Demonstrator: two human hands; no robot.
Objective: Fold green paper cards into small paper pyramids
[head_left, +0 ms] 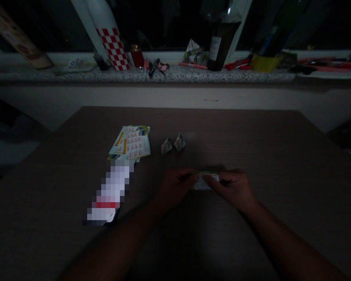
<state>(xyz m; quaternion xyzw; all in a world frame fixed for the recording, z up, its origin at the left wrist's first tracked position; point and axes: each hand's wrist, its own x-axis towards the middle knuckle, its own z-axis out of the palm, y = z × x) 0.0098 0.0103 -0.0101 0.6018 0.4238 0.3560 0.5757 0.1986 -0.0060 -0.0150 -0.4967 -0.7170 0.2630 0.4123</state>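
Between my two hands is a small folded sheet of printed paper (203,184), pale with a green upper edge. My left hand (177,185) pinches its left end, thumb on top. At the other end my right hand (234,187) is closed on it, its thumb pressing near the middle of the paper; the fingers beneath are hidden. Just beyond my hands stand two small folded paper shapes (166,145) with pointed tops, side by side. To their left lies a loose pile of printed sheets (136,144) with rows of orange and white boxes.
A pixelated, bright-faced flat object (114,191) lies left of my left forearm. Beyond the wooden table (236,132), a granite window sill (169,76) holds a red-and-white checkered bottle (114,47), a dark bottle (218,47), a small red jar (137,57) and assorted clutter. The room is dim.
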